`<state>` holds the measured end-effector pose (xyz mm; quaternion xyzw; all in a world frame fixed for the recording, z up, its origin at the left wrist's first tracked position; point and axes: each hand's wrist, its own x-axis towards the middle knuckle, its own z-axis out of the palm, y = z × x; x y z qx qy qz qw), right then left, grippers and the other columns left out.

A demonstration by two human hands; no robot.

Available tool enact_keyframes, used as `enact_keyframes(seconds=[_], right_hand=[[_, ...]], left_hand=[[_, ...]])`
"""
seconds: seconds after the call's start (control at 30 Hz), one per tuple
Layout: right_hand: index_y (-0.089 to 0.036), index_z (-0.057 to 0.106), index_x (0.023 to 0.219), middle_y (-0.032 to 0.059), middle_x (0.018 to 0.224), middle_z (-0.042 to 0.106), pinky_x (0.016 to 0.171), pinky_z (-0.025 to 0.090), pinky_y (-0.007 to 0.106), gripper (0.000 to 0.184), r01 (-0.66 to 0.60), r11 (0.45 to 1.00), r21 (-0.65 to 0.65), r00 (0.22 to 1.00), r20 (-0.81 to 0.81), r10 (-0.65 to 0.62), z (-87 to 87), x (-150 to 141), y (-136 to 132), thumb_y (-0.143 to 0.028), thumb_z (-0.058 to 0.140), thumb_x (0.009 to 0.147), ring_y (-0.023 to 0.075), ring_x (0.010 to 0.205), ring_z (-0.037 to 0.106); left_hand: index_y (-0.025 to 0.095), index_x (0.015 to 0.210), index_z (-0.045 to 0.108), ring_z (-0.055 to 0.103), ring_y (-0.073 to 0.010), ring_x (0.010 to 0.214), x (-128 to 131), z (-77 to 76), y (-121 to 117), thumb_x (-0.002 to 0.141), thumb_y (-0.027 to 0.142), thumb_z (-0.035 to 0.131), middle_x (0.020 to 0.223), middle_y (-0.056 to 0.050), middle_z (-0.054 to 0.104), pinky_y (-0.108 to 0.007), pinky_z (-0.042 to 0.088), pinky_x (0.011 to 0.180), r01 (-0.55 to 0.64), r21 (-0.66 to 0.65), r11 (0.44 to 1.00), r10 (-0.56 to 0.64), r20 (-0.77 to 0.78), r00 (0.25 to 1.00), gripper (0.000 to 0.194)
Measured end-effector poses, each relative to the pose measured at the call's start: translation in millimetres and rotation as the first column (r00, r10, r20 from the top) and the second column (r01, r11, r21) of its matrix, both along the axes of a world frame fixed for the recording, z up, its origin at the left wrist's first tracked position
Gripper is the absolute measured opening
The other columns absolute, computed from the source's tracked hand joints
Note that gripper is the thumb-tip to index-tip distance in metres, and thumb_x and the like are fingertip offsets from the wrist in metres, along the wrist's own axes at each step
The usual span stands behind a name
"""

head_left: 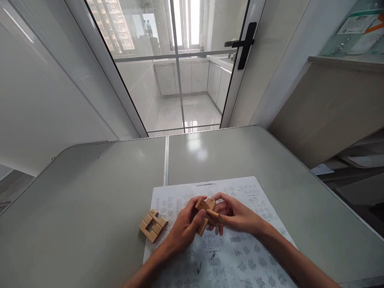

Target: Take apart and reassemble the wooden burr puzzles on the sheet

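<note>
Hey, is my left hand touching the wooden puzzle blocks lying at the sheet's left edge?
Apart: the head view shows printed sheet between your left hand and those wooden puzzle blocks.

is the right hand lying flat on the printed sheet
No, the right hand is curled with its fingers at the wooden pieces, which the left hand also holds.

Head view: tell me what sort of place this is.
Probably a home, at a table next to a kitchen or utility room: through the glass door show low white cabinets and a shiny floor.
</note>
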<state>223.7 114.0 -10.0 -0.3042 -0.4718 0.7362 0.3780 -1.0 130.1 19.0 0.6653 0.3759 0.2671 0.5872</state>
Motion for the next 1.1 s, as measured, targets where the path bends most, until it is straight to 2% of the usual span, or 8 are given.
enact_keyframes(seconds=[0.17,0.3,0.4,0.5,0.63,0.83,1.0,1.1], right_hand=[[-0.022,0.049,0.116,0.0061,0.089,0.080,0.059,0.063,0.027,0.038,0.001,1.000,0.015,1.000,0.009,-0.002,1.2,-0.1,-1.1,-0.040,0.077,0.097,0.0221,0.083,0.080],[-0.021,0.050,0.117,0.0072,0.092,0.080,0.061,0.063,0.029,0.039,-0.008,1.000,0.025,1.000,-0.004,0.008,4.3,1.6,0.0,-0.040,0.078,0.096,0.0229,0.084,0.081],[-0.021,0.050,0.116,0.0080,0.093,0.081,0.059,0.061,0.027,0.039,-0.005,1.000,0.015,1.000,-0.012,0.005,7.1,3.5,1.2,-0.041,0.078,0.097,0.0222,0.082,0.081],[-0.021,0.053,0.116,0.0060,0.088,0.080,0.056,0.060,0.027,0.040,0.019,1.000,-0.014,1.000,-0.005,-0.019,10.6,5.3,2.1,-0.043,0.079,0.095,0.0225,0.078,0.080],[-0.019,0.060,0.105,0.0030,0.080,0.078,0.055,0.058,0.026,0.035,0.064,0.997,-0.033,0.998,0.002,-0.063,14.8,7.0,3.1,-0.043,0.081,0.092,0.0196,0.071,0.077],[-0.019,0.061,0.095,0.0053,0.079,0.080,0.057,0.057,0.026,0.027,0.062,0.998,-0.010,0.998,-0.021,-0.062,9.8,8.9,3.6,-0.040,0.079,0.096,0.0193,0.071,0.078],[-0.019,0.061,0.096,0.0056,0.081,0.080,0.059,0.059,0.026,0.025,0.056,0.998,-0.002,0.998,-0.035,-0.056,5.5,10.1,3.6,-0.038,0.077,0.097,0.0187,0.072,0.078],[-0.019,0.061,0.097,0.0054,0.082,0.080,0.059,0.060,0.027,0.025,0.027,1.000,-0.006,0.999,-0.038,-0.028,5.7,10.4,2.8,-0.037,0.078,0.096,0.0194,0.073,0.079]], left_hand=[[0.022,0.143,0.054,0.062,-0.0232,0.095,-0.8,0.0,1.4,0.105,0.062,0.045,0.110,-0.007,0.066,-0.036,0.049,0.090,0.004,0.013,1.000,-0.003,-0.020,1.000,0.056],[0.022,0.150,0.049,0.064,-0.0250,0.097,-2.9,2.4,0.2,0.102,0.067,0.046,0.112,-0.008,0.067,-0.037,0.051,0.090,0.050,0.010,0.999,-0.050,0.024,0.998,0.065],[0.025,0.156,0.043,0.064,-0.0321,0.117,-5.3,3.0,-1.6,0.094,0.071,0.060,0.131,-0.013,0.066,-0.044,0.051,0.103,0.104,0.035,0.994,-0.106,0.078,0.991,0.079],[0.025,0.161,0.038,0.055,-0.0387,0.138,-7.0,1.2,-2.6,0.084,0.066,0.077,0.151,-0.017,0.057,-0.052,0.042,0.117,0.126,0.053,0.991,-0.131,0.099,0.986,0.096],[0.024,0.159,0.043,0.045,-0.0412,0.149,-7.7,-2.6,-2.4,0.078,0.057,0.087,0.160,-0.018,0.050,-0.055,0.034,0.125,0.114,0.063,0.992,-0.118,0.067,0.991,0.098],[0.029,0.161,0.040,0.055,-0.0392,0.140,-5.9,-5.1,-2.8,0.063,0.043,0.100,0.152,-0.015,0.059,-0.054,0.041,0.121,0.087,0.043,0.995,-0.090,0.068,0.994,0.116],[0.032,0.159,0.043,0.060,-0.0356,0.132,-2.2,-6.6,-4.0,0.061,0.036,0.101,0.146,-0.012,0.062,-0.051,0.046,0.116,0.038,0.038,0.999,-0.040,0.048,0.998,0.114],[0.033,0.158,0.044,0.065,-0.0326,0.122,-0.8,-5.5,-4.5,0.060,0.035,0.102,0.135,-0.009,0.069,-0.048,0.050,0.111,0.016,0.039,0.999,-0.017,0.037,0.999,0.114]])
